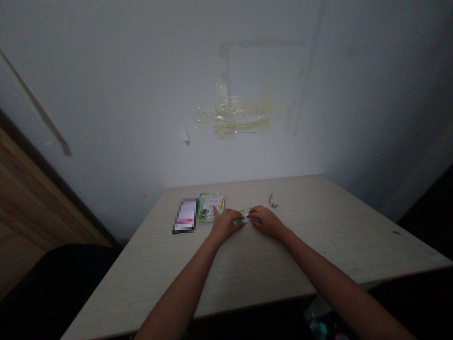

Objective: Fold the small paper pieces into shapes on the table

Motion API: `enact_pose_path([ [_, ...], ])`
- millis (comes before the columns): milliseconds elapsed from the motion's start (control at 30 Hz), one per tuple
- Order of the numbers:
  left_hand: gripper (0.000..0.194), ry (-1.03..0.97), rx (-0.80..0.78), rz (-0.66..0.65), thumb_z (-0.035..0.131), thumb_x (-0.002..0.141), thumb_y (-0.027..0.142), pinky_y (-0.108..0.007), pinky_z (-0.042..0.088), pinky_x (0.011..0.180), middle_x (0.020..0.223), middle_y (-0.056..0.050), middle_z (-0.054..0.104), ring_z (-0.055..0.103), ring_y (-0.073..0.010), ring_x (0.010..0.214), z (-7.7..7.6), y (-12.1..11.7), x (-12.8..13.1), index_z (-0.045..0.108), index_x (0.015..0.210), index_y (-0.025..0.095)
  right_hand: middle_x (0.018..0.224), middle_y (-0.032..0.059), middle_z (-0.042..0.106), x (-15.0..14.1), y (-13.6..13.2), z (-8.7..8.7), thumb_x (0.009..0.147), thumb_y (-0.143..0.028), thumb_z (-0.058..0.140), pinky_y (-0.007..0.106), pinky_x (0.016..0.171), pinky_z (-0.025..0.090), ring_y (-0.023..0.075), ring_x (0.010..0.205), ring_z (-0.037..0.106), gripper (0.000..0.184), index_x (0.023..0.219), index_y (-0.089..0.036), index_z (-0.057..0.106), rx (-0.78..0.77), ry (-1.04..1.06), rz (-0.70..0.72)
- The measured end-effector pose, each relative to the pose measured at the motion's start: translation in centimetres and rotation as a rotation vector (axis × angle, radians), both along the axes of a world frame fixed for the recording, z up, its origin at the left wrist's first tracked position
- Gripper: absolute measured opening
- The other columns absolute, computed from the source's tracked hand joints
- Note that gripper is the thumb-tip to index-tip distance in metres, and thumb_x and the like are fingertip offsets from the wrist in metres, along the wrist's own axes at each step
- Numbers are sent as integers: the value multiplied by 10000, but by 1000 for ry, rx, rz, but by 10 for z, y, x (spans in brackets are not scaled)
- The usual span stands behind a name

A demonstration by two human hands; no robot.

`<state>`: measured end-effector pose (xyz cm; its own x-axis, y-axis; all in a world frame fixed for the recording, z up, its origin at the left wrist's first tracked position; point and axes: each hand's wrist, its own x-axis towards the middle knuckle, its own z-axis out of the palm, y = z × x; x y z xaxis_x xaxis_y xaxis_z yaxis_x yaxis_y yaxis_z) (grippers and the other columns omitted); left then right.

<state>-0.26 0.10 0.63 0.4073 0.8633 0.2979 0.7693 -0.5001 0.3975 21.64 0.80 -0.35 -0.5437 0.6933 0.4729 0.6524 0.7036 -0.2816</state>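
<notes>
Both hands work over the middle of the table on a small green-and-white printed piece (245,216), which looks like paper or thin packaging. My left hand (226,224) grips its left side with curled fingers, its thumb side not clearly visible. From the right, my right hand (264,220) pinches the same piece, the fingertips of the two hands close together. Much of the piece is hidden beneath the fingers. Just beyond my left hand lies a stack of green-and-white printed packets or sheets (208,204). A small crumpled green-and-white scrap (272,201) rests beyond my right hand.
A phone (186,216) with a blurred-out screen lies left of the printed stack. The pale wooden table (318,212) meets a wall (141,94) at the back, where clear tape (233,115) is stuck. A dark shape (63,278) stands at the table's left.
</notes>
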Motion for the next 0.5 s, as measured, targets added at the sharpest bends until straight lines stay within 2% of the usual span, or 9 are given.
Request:
enact_pose_path([
  [500,230,-3,-35,-10,576,858,520,-684,-183,1054,1155,21,706,544,-233,1155,0,5,-1,729,969,389,1046,66,684,-4,-2,-4,797,-203,656,335,921,466,196,1017,594,150,933,-209,719,-18,127,-26],
])
